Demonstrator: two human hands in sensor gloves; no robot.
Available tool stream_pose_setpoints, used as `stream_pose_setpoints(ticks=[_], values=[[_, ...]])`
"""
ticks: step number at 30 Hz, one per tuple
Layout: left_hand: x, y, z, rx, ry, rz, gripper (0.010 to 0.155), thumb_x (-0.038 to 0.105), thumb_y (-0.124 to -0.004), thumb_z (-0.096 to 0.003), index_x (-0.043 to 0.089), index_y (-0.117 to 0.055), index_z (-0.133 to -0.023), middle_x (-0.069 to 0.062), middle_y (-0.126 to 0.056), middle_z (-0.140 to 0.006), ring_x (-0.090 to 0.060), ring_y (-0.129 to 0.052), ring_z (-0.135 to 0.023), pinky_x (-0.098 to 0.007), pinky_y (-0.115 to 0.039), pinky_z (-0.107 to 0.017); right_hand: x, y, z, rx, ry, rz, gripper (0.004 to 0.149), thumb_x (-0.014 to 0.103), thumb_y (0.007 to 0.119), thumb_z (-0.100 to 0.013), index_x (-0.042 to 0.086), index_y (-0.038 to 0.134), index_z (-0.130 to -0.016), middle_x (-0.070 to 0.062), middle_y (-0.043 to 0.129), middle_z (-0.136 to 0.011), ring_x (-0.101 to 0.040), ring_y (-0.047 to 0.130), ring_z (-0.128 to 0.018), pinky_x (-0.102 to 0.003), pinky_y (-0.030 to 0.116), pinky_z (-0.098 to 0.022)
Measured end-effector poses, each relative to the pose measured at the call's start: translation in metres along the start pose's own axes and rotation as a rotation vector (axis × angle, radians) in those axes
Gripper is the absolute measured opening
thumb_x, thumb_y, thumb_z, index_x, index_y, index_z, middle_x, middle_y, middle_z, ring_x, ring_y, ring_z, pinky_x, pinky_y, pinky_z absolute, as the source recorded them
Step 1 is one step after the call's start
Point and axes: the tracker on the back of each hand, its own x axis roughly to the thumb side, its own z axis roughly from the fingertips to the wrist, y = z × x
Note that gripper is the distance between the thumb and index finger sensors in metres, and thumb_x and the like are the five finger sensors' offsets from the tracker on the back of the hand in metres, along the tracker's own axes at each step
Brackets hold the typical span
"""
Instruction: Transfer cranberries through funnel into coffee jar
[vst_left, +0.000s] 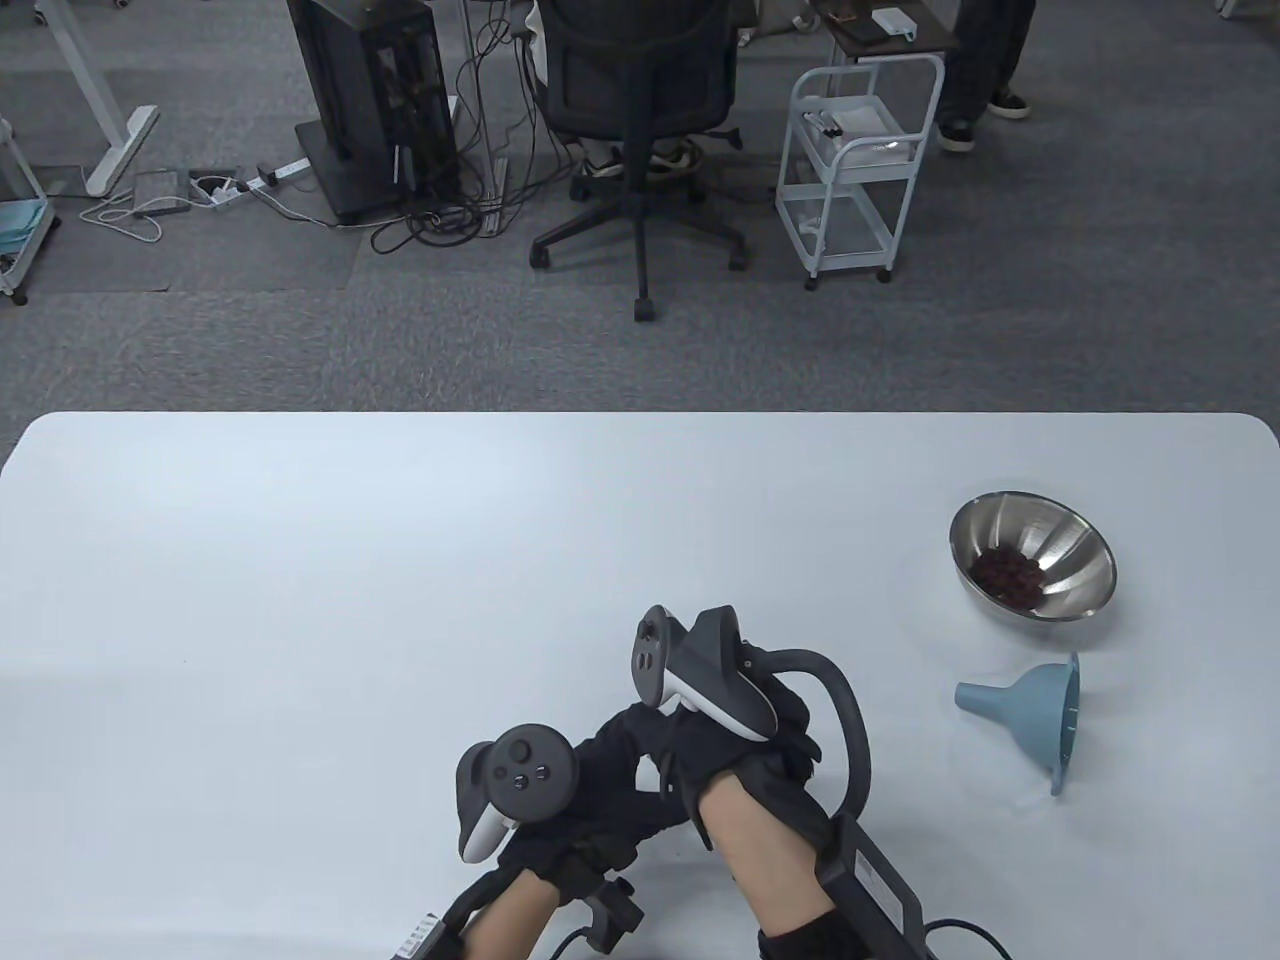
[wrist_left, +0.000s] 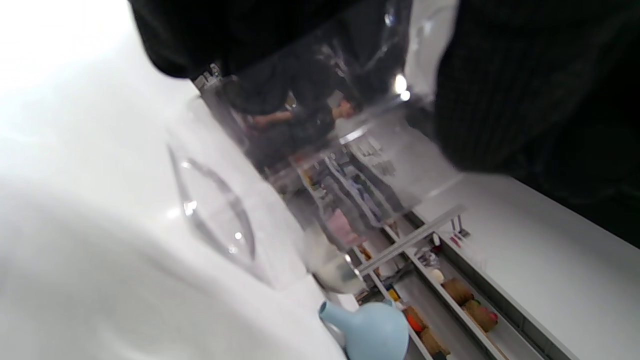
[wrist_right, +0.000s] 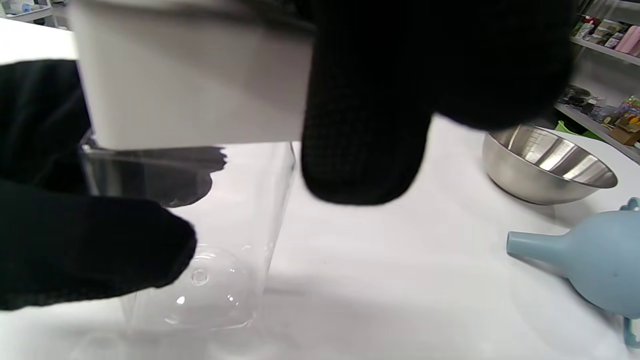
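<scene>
A clear, square coffee jar with a white lid stands on the white table near its front middle. In the table view my hands hide it. My left hand grips the jar's body, and its glove shows in the right wrist view. My right hand grips the lid from above, one finger down over the lid's edge. The jar looks empty. A steel bowl holding dark red cranberries stands at the right. A light blue funnel lies on its side in front of it.
The bowl and the funnel lie to the right of the jar, a hand's width or more away. An office chair and a cart stand on the floor beyond the table's far edge.
</scene>
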Motion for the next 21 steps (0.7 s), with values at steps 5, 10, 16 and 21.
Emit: stream_pose_setpoints(ticks=[5, 10, 16, 21], values=[[-0.0014, 0.0011, -0.0001, 0.003, 0.011, -0.009, 0.089, 0.059, -0.094, -0.0391, 0.019, -0.055, -0.108, -0.01, -0.07, -0.11, -0.035, -0.086, -0.098, -0.053, -0.073, -0.07, 0.0028, 0.0027, -0.0024, 0.002, -0.032, -0.027, 0.081, 0.07, 0.059, -0.044, 0.02, 0.046, -0.107, -0.022, 0.091, -0.084, -0.019, 0.111, -0.029, -0.028, 0.092, -0.015], [-0.0018, 0.0009, -0.0001, 0.005, 0.016, -0.01, 0.088, 0.058, -0.094, -0.0389, 0.019, -0.056, -0.108, -0.011, -0.07, -0.11, -0.035, -0.085, -0.098, -0.053, -0.073, -0.069, 0.0042, 0.0037, -0.0027, 0.023, -0.105, -0.054, 0.068, 0.065, 0.063, -0.047, 0.032, 0.054, -0.106, -0.026, 0.08, -0.093, -0.025, 0.108, -0.037, -0.029, 0.091, -0.019], [-0.0032, 0.0029, 0.0003, 0.015, 0.025, -0.006, 0.088, 0.058, -0.094, -0.039, 0.019, -0.055, -0.108, -0.01, -0.069, -0.11, -0.035, -0.085, -0.098, -0.053, -0.073, -0.069, 0.0047, 0.004, -0.0012, 0.053, -0.216, -0.102, 0.062, 0.06, 0.069, -0.047, 0.036, 0.058, -0.104, -0.027, 0.061, -0.106, -0.04, 0.095, -0.062, -0.04, 0.085, -0.037], [-0.0029, 0.0024, 0.0003, 0.013, 0.021, -0.003, 0.088, 0.058, -0.094, -0.039, 0.019, -0.055, -0.108, -0.01, -0.069, -0.11, -0.035, -0.085, -0.098, -0.053, -0.073, -0.07, 0.0057, 0.0071, -0.0028, 0.04, -0.253, -0.108, 0.059, 0.063, 0.066, -0.046, 0.038, 0.061, -0.099, -0.024, 0.055, -0.109, -0.048, 0.084, -0.074, -0.048, 0.078, -0.047]])
